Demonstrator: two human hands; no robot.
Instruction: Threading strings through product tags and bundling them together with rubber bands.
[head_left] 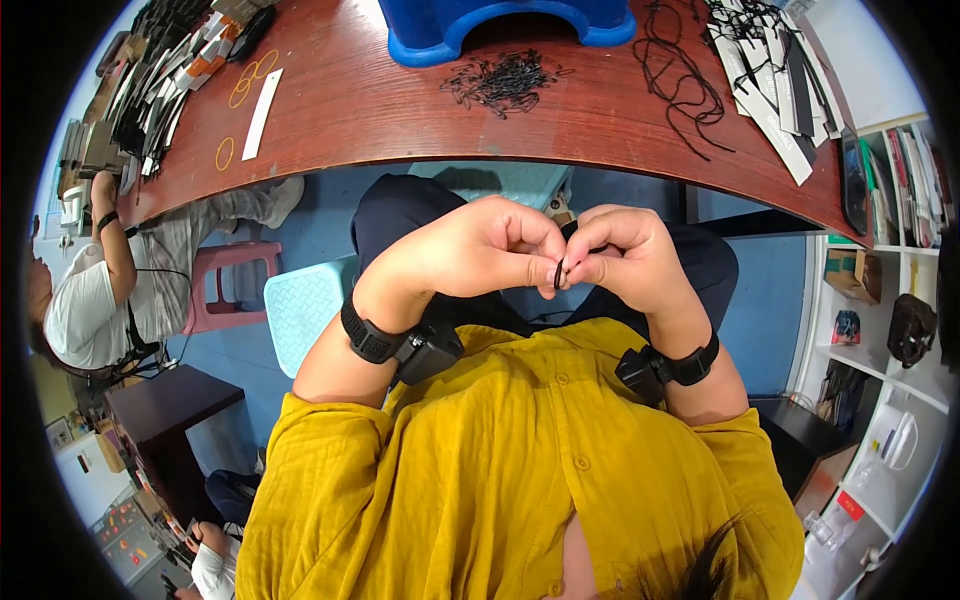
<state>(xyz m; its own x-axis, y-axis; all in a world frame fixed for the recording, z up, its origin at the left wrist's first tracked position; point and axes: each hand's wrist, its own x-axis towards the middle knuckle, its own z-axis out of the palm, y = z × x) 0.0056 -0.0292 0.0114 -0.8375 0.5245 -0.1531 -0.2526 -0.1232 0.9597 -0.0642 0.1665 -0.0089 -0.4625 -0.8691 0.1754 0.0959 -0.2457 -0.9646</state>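
Note:
My hands meet above my lap, just in front of the table's near edge. Thumb and forefinger of my left hand [490, 250] are pinched together on a short piece of thin black cord [558, 276]. From the other side my right hand [632, 258] pinches the same cord, its fingertips touching those of the left. Most of the cord is hidden by the fingers. Beyond the hands, a loose heap of small thin black pieces [505, 82] lies on the reddish-brown table [350, 110]; their exact kind is too small to tell.
A blue plastic stool [415, 42] stands on the table. To its right lie tangled black cords [690, 90] and white and black tags [775, 140]. Yellow rubber bands [225, 153], a white strip [262, 115] and stacked tags occupy the left. A co-worker [95, 290] sits far left.

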